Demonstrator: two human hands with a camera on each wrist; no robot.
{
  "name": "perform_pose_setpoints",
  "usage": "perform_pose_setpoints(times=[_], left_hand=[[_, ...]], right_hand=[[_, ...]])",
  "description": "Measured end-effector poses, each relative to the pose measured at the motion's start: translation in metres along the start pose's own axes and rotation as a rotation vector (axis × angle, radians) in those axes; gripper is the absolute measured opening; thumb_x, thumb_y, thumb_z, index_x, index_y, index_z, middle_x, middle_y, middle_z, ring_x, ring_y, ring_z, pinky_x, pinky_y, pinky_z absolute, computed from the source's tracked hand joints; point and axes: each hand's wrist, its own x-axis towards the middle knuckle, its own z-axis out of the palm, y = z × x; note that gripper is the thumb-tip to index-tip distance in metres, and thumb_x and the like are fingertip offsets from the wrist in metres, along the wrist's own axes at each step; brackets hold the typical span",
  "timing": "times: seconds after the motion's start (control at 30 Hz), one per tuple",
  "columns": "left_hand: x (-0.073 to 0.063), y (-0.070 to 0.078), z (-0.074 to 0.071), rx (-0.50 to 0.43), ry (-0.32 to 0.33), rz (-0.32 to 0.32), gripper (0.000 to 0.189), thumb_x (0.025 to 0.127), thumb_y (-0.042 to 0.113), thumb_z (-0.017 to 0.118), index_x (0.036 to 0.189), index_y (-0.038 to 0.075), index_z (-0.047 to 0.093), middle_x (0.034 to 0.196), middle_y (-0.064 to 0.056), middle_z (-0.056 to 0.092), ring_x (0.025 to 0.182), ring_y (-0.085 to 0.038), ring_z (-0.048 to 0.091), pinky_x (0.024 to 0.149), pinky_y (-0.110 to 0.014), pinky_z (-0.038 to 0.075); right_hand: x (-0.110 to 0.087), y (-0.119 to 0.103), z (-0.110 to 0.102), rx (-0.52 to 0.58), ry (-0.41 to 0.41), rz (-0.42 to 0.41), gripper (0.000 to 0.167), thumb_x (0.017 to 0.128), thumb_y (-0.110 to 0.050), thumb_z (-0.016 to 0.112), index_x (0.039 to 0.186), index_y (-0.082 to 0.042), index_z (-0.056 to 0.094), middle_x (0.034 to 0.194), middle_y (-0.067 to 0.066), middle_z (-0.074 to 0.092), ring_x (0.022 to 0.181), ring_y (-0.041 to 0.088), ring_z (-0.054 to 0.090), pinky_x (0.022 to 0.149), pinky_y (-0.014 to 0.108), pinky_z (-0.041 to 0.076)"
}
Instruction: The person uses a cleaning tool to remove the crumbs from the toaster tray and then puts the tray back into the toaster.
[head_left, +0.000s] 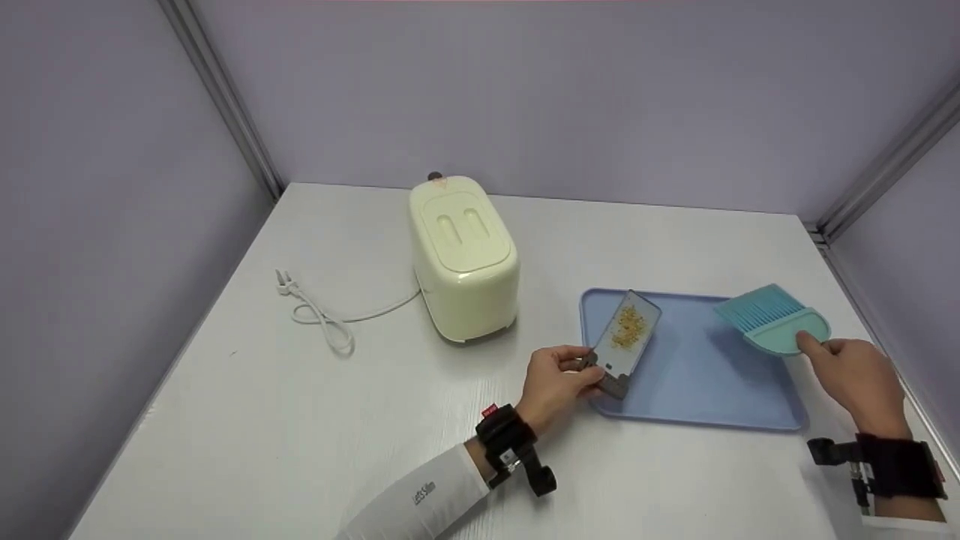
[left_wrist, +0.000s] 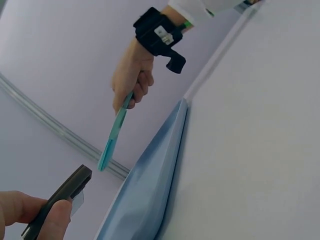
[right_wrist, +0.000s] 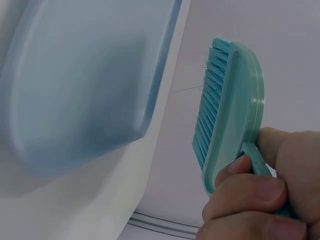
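Observation:
My left hand (head_left: 559, 379) pinches the dark grey end of a crumb tray (head_left: 637, 352) between thumb and fingers. Yellow-brown crumbs (head_left: 630, 328) lie on its flat, pale panel, which slants over the left part of a blue tray (head_left: 705, 390). In the left wrist view the grey end (left_wrist: 60, 200) is seen edge-on. My right hand (head_left: 862, 379) grips the handle of a teal hand brush (head_left: 772, 322), raised over the blue tray's right side. Blue bristles (right_wrist: 212, 95) show in the right wrist view, with fingers curled round the handle; they point left towards the crumb tray in the head view.
A cream toaster (head_left: 465, 262) stands on the white table (head_left: 300, 435), left of the blue tray. Its white cord and plug (head_left: 286, 283) lie further left. Grey panels (head_left: 525, 97) enclose the table at the back and sides.

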Motion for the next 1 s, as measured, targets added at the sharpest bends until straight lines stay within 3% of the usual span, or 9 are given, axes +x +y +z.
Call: perform_pose_setpoints(times=[0.07, 0.13, 0.3, 0.47, 0.6, 0.8, 1.0], left_hand=[[0.0, 0.0, 0.0, 0.003, -0.003, 0.0, 0.033, 0.086, -0.004, 0.075, 0.119, -0.005, 0.071, 0.1, -0.013, 0.076, 0.08, -0.012, 0.073, 0.073, -0.028, 0.064], [0.001, 0.0, 0.0, 0.006, -0.004, 0.003, 0.033, 0.086, -0.004, 0.075, 0.119, -0.005, 0.071, 0.099, -0.013, 0.076, 0.08, -0.011, 0.072, 0.073, -0.028, 0.064], [0.002, -0.001, 0.001, 0.006, -0.008, 0.013, 0.034, 0.086, -0.005, 0.075, 0.119, -0.006, 0.07, 0.098, -0.013, 0.075, 0.078, -0.01, 0.072, 0.073, -0.028, 0.064], [0.004, -0.002, 0.004, -0.007, -0.02, 0.01, 0.033, 0.086, -0.006, 0.075, 0.119, -0.006, 0.07, 0.096, -0.011, 0.074, 0.076, -0.01, 0.072, 0.073, -0.029, 0.064], [0.005, -0.003, 0.007, 0.003, -0.016, 0.005, 0.031, 0.086, -0.006, 0.075, 0.117, -0.005, 0.072, 0.095, -0.011, 0.074, 0.076, -0.01, 0.072, 0.073, -0.028, 0.064], [0.008, -0.004, 0.007, 0.015, -0.01, 0.003, 0.03, 0.086, -0.006, 0.075, 0.115, -0.005, 0.072, 0.095, -0.011, 0.074, 0.074, -0.009, 0.071, 0.072, -0.028, 0.064], [0.009, -0.005, 0.007, 0.039, -0.008, 0.011, 0.03, 0.085, -0.005, 0.076, 0.115, -0.005, 0.073, 0.095, -0.011, 0.075, 0.073, -0.009, 0.071, 0.071, -0.028, 0.064]], right_hand=[[0.0, -0.005, -0.001, 0.006, -0.011, -0.036, 0.073, 0.105, -0.055, 0.044, 0.112, 0.013, 0.07, 0.076, 0.011, 0.063, 0.068, 0.02, 0.051, 0.054, 0.029, 0.037], [0.001, -0.012, -0.003, 0.009, -0.03, -0.058, 0.075, 0.105, -0.056, 0.044, 0.116, 0.015, 0.068, 0.08, 0.013, 0.064, 0.069, 0.02, 0.052, 0.056, 0.03, 0.038], [0.002, -0.029, -0.009, 0.002, -0.099, -0.093, 0.075, 0.105, -0.058, 0.043, 0.108, 0.012, 0.069, 0.078, 0.012, 0.061, 0.068, 0.019, 0.049, 0.056, 0.029, 0.036], [0.003, -0.048, -0.016, -0.007, -0.175, -0.133, 0.076, 0.105, -0.058, 0.042, 0.116, 0.012, 0.069, 0.091, 0.014, 0.069, 0.078, 0.021, 0.051, 0.064, 0.029, 0.037], [0.004, -0.063, -0.019, -0.022, -0.228, -0.16, 0.075, 0.104, -0.061, 0.043, 0.117, 0.009, 0.069, 0.087, 0.008, 0.065, 0.079, 0.021, 0.051, 0.066, 0.03, 0.037], [0.008, -0.084, -0.018, -0.043, -0.262, -0.204, 0.075, 0.104, -0.06, 0.044, 0.123, 0.009, 0.067, 0.101, 0.016, 0.073, 0.082, 0.021, 0.057, 0.065, 0.03, 0.041], [0.011, -0.103, -0.012, -0.057, -0.272, -0.225, 0.072, 0.104, -0.061, 0.045, 0.119, 0.005, 0.07, 0.103, 0.017, 0.073, 0.076, 0.021, 0.054, 0.059, 0.03, 0.038]])
